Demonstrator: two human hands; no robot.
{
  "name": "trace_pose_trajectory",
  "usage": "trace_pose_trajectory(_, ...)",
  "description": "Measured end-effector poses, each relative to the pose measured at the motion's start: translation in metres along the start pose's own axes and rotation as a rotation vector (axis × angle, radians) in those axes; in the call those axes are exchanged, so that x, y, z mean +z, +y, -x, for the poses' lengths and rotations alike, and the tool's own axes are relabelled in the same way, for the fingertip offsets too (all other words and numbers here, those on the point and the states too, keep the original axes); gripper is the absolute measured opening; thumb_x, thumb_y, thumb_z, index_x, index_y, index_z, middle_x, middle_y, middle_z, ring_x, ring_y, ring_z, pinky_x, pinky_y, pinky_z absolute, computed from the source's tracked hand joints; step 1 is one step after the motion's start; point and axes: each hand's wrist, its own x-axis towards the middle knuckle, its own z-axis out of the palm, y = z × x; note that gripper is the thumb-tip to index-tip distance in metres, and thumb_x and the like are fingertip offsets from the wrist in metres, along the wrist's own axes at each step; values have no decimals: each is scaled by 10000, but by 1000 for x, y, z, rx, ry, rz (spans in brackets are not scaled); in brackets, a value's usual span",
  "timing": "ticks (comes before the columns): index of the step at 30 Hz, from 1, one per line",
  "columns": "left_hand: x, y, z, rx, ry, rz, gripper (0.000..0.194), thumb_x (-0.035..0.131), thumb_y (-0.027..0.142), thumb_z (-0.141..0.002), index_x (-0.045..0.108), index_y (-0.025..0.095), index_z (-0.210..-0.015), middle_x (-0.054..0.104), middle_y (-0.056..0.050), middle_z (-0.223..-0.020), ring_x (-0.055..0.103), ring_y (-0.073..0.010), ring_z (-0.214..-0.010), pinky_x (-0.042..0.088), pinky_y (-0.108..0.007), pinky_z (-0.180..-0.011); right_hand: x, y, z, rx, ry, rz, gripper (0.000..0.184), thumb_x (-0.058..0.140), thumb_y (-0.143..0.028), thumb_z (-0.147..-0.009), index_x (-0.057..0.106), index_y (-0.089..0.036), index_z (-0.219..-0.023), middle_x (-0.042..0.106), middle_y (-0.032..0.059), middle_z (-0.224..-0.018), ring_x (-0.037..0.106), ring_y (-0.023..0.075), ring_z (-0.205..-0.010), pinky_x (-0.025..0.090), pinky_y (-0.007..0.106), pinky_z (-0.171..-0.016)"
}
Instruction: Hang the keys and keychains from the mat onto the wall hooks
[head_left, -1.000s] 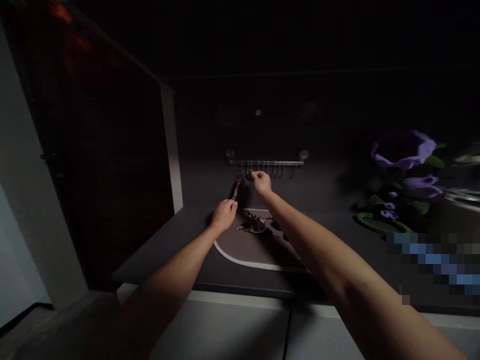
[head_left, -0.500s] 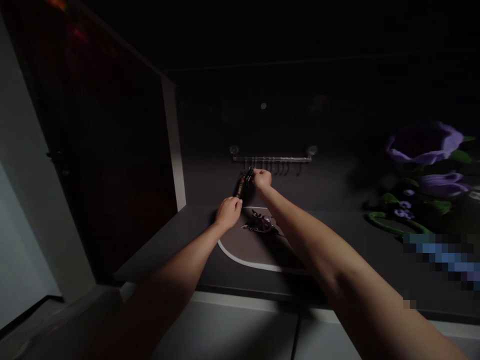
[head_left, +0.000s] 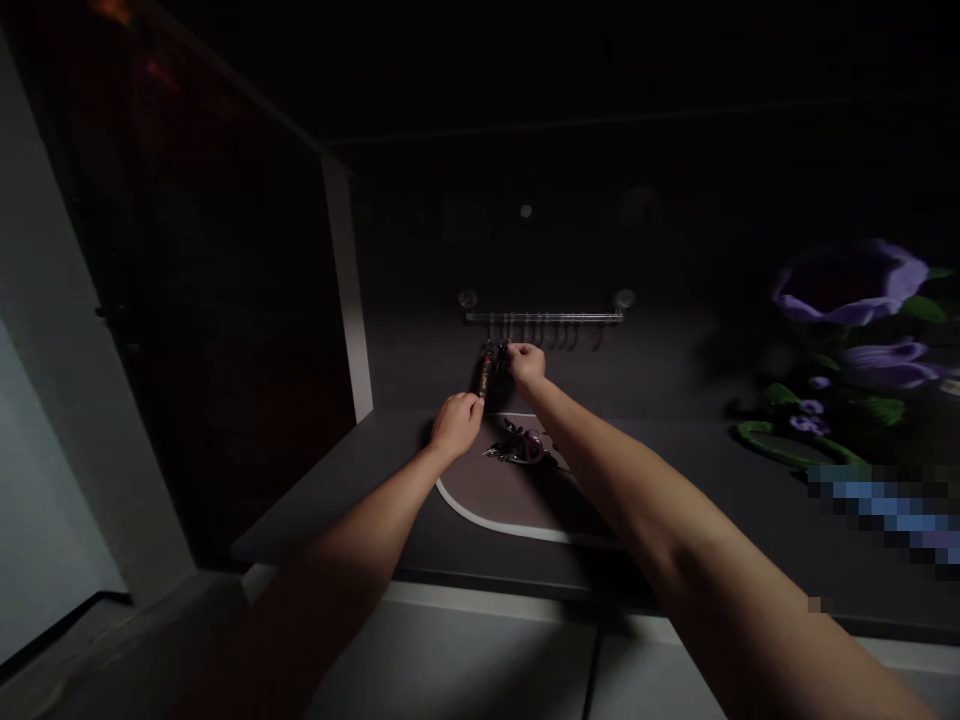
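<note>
A dark key strap (head_left: 487, 374) with gold lettering hangs just under a clear hook rail (head_left: 570, 318) on the back wall. My left hand (head_left: 456, 425) is closed with its fingertips pinching the strap's lower end. Close beside it, my right hand (head_left: 527, 366) is closed on a bunch of keys (head_left: 502, 354) at the rail's left hooks. Whether the key ring sits on a hook is too dark to tell. Below, a second bunch of keys (head_left: 521, 447) with a pinkish round piece lies on a brown mat (head_left: 487, 500) edged in white.
Purple flowers (head_left: 855, 285) with green leaves stand at the right, beside a blurred-out blue patch. A dark door (head_left: 202, 300) is on the left. The dark counter (head_left: 322, 490) ends at a front edge above pale cabinet fronts (head_left: 480, 640).
My right hand has shifted very slightly down, and the strap now hangs a bit more upright. My left hand keeps its place; the keys on the mat have not moved.
</note>
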Motion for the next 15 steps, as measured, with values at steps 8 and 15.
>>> trace_pose_trajectory(8, 1, -1, 0, 6, 13, 19, 308, 339, 253, -879, 610, 162, -762, 630, -74, -790, 560, -167, -782, 392, -274, -712, -6, -6, 4, 38, -26, -26, 190, 538, -284, -701, 645, -142, -768, 637, 21, -652, 587, 127, -633, 469, 248, -658)
trace_pose_trajectory(15, -5, 3, 2, -2, 28, 77, 278, 369, 242, -866, 611, 162, -756, 637, -67, -795, 562, -159, -783, 405, -270, -733, -19, -16, 16, 74, -158, -105, 160, 546, -254, -713, 630, -128, -763, 598, 5, -572, 548, 98, -534, 458, 223, -578)
